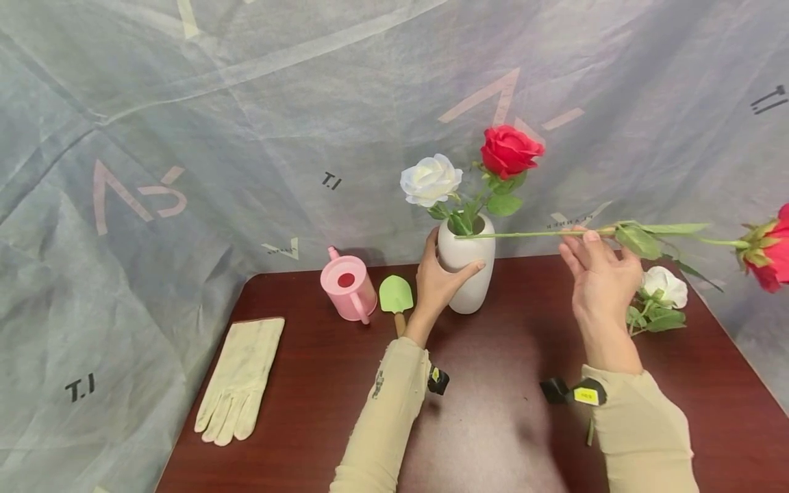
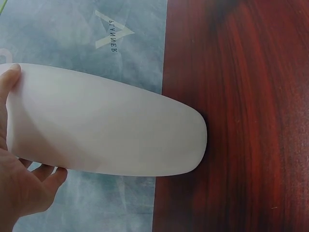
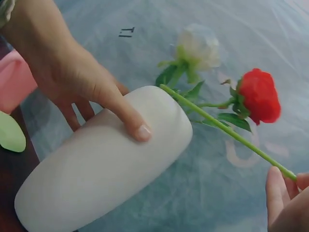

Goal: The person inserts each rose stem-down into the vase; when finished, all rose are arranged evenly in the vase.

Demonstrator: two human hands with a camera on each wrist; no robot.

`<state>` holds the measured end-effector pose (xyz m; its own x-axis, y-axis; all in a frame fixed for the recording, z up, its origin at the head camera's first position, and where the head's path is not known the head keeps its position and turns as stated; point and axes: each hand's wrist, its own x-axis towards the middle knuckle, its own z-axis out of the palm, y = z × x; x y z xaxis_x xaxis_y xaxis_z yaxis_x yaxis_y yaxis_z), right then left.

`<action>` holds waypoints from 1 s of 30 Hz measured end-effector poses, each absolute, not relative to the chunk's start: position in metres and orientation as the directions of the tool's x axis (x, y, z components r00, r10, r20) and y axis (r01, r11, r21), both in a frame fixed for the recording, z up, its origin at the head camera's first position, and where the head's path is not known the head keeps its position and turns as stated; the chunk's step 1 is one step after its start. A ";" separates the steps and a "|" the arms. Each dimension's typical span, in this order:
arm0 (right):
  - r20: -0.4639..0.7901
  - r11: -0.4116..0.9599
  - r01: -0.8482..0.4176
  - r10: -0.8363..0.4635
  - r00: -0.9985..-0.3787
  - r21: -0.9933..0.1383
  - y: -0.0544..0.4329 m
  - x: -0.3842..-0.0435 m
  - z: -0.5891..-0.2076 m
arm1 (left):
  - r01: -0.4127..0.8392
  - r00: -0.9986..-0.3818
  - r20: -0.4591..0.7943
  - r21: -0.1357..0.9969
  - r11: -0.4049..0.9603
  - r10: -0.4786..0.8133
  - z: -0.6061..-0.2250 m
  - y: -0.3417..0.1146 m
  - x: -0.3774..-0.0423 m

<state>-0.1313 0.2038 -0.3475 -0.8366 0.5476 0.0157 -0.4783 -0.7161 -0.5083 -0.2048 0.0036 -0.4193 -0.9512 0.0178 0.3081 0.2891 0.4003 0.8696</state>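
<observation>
A white vase [image 1: 471, 281] stands upright near the table's back edge, and my left hand [image 1: 439, 279] grips it around the upper part, thumb across the front. In the vase are a white rose [image 1: 431, 180] and a red rose [image 1: 511, 152]. My right hand [image 1: 607, 284] pinches the green stem of another red rose [image 1: 767, 250], held nearly level with its bloom off to the right. The bare stem end [image 3: 166, 89] lies by the vase's mouth; whether it touches the rim I cannot tell. The left wrist view shows the vase's base [image 2: 193, 140] on the table.
Left of the vase are a pink watering can [image 1: 348, 291] and a green toy shovel [image 1: 396, 294]. A cream glove [image 1: 243, 380] lies at the table's left side. Another white rose [image 1: 664, 287] lies behind my right hand. A grey sheet [image 1: 259, 137] hangs behind the table [image 1: 481, 424].
</observation>
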 end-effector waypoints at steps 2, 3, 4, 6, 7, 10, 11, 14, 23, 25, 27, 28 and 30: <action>0.037 -0.660 -0.508 0.590 -0.807 -0.554 0.198 -0.137 -0.346 | 0.285 -0.952 0.305 0.870 0.401 0.015 -0.420 0.003 -0.205; 0.047 -0.632 -0.520 0.608 -0.792 -0.574 0.195 -0.139 -0.345 | 0.284 -0.952 0.304 0.870 0.402 0.015 -0.420 0.004 -0.205; 0.057 -0.607 -0.528 0.623 -0.780 -0.594 0.193 -0.142 -0.344 | 0.283 -0.953 0.303 0.871 0.402 0.015 -0.420 0.004 -0.204; 0.067 -0.566 -0.527 0.638 -0.767 -0.633 0.189 -0.145 -0.342 | 0.284 -0.952 0.305 0.868 0.407 0.013 -0.419 0.004 -0.204; 0.071 -0.555 -0.522 0.638 -0.767 -0.648 0.187 -0.147 -0.341 | 0.283 -0.952 0.305 0.867 0.409 0.012 -0.419 0.004 -0.204; 0.075 -0.520 -0.500 0.637 -0.767 -0.693 0.180 -0.154 -0.339 | 0.283 -0.952 0.305 0.869 0.406 0.012 -0.418 0.005 -0.203; 0.078 -0.510 -0.494 0.636 -0.768 -0.704 0.178 -0.156 -0.338 | 0.283 -0.953 0.304 0.870 0.404 0.013 -0.419 0.006 -0.203; 0.110 -0.458 -0.501 0.649 -0.753 -0.734 0.175 -0.161 -0.337 | 0.282 -0.954 0.299 0.875 0.393 0.019 -0.419 0.007 -0.203; 0.286 -0.222 -0.517 0.626 -0.726 -0.826 0.169 -0.171 -0.329 | 0.287 -0.951 0.307 0.871 0.398 0.013 -0.420 0.006 -0.205; 0.292 -0.208 -0.509 0.617 -0.731 -0.835 0.168 -0.173 -0.327 | 0.290 -0.951 0.310 0.872 0.395 0.014 -0.420 0.006 -0.205; 0.291 -0.205 -0.500 0.609 -0.738 -0.841 0.167 -0.176 -0.325 | 0.291 -0.950 0.311 0.873 0.391 0.012 -0.420 0.005 -0.205; 0.289 -0.209 -0.499 0.606 -0.741 -0.841 0.167 -0.177 -0.325 | 0.294 -0.949 0.314 0.873 0.389 0.012 -0.421 0.005 -0.205; 0.291 -0.206 -0.494 0.599 -0.746 -0.844 0.168 -0.178 -0.325 | 0.296 -0.948 0.317 0.874 0.385 0.009 -0.421 0.005 -0.204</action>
